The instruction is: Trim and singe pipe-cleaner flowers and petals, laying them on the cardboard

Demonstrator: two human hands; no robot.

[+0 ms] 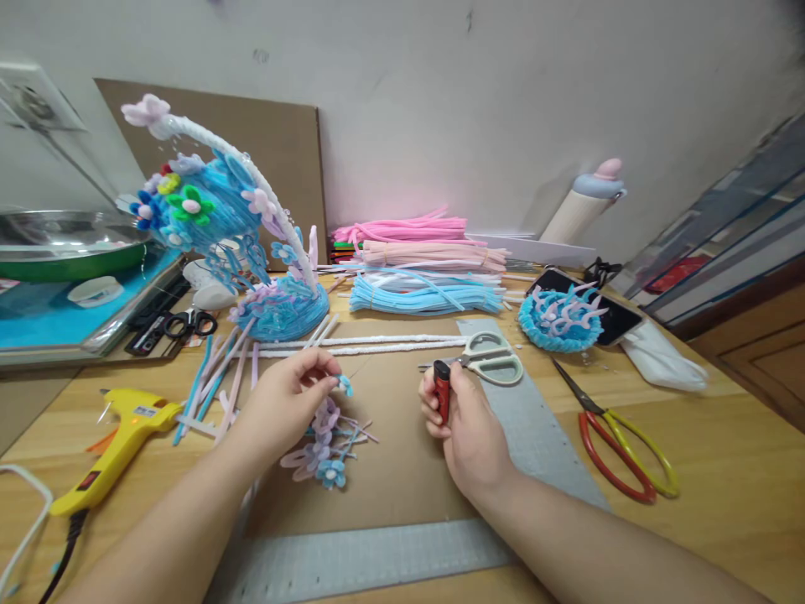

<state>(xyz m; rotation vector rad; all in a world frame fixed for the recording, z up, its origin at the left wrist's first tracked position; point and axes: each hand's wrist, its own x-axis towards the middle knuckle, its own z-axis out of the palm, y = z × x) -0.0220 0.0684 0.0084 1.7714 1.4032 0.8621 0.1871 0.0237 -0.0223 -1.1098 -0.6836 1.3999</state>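
My left hand (286,403) pinches a small light-blue pipe-cleaner piece (345,385) between thumb and fingertips, above the cardboard sheet (390,470). A red lighter (442,398) with a black top is upright in my right hand (469,428), the fingers wrapped round it. Below my left hand lies a little heap of pipe-cleaner flowers, among them a blue flower (331,473) and a lilac flower (316,454), with thin stems pointing right. Cream-handled scissors (494,359) rest just beyond my right hand, their blades partly hidden by it.
A yellow glue gun (119,445) lies at left, near loose pipe-cleaner strips (220,382). A fuzzy flower lamp (214,201) rises at back left. Pipe-cleaner bundles (428,294) are stacked at the back. Red-and-yellow scissors (620,440) and a blue fuzzy dish (559,323) are on the right.
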